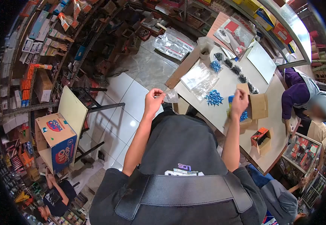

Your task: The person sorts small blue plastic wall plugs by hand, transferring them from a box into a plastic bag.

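My left hand [154, 99] is closed on a small clear plastic bag [171, 96] near the table's left edge. Over an open cardboard box [258, 105] hangs my right hand [240, 99], its fingers pinched together; what they hold, if anything, is too small to make out. Blue pieces [243, 115] show inside the box, below that hand. A loose pile of blue pieces [214, 97] lies on the table between my hands. Behind it are clear plastic bags [200, 78] and a bag of blue pieces [215, 66].
Black packets [236, 69] run in a row across the table [265, 150]. A smaller open box [261, 140] holds dark items. A person in purple [295, 84] leans at the right edge. A large carton [56, 137] rests on a chair at left.
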A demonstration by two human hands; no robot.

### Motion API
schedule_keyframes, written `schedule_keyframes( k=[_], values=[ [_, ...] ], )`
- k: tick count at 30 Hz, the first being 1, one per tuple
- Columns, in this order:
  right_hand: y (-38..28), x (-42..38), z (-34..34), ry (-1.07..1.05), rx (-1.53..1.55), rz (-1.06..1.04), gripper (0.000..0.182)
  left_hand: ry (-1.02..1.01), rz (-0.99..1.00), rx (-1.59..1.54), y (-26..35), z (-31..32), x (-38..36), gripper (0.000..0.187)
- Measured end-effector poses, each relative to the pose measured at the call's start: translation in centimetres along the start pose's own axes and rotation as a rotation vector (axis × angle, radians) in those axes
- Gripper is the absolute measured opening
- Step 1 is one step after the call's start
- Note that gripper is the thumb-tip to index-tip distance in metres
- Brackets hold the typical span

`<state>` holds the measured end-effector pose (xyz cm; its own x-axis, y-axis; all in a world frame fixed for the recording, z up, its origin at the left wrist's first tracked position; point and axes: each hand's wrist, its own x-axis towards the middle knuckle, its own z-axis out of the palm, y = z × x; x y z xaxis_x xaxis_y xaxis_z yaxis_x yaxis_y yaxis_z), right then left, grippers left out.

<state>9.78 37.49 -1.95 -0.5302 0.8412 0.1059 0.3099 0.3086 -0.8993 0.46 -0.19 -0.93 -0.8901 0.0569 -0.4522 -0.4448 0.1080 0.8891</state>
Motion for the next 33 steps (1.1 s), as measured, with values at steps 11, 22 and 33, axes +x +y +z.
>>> schedule_keyframes(
  k=[11,22,33],
  values=[
    [4.0,2.2,-5.3,-0.304,-0.728,0.005,0.045,-0.011,-0.027,0.009,0.5,-0.2,-0.1,0.016],
    [3.1,3.6,-4.8,-0.449,-0.782,0.066,0.041,-0.022,-0.011,0.006,0.1,0.7,-0.2,0.015],
    [3.7,3.6,-4.5,-0.457,-0.748,0.06,0.034,-0.05,-0.048,0.024,-0.1,0.9,0.0,0.015]
  ],
)
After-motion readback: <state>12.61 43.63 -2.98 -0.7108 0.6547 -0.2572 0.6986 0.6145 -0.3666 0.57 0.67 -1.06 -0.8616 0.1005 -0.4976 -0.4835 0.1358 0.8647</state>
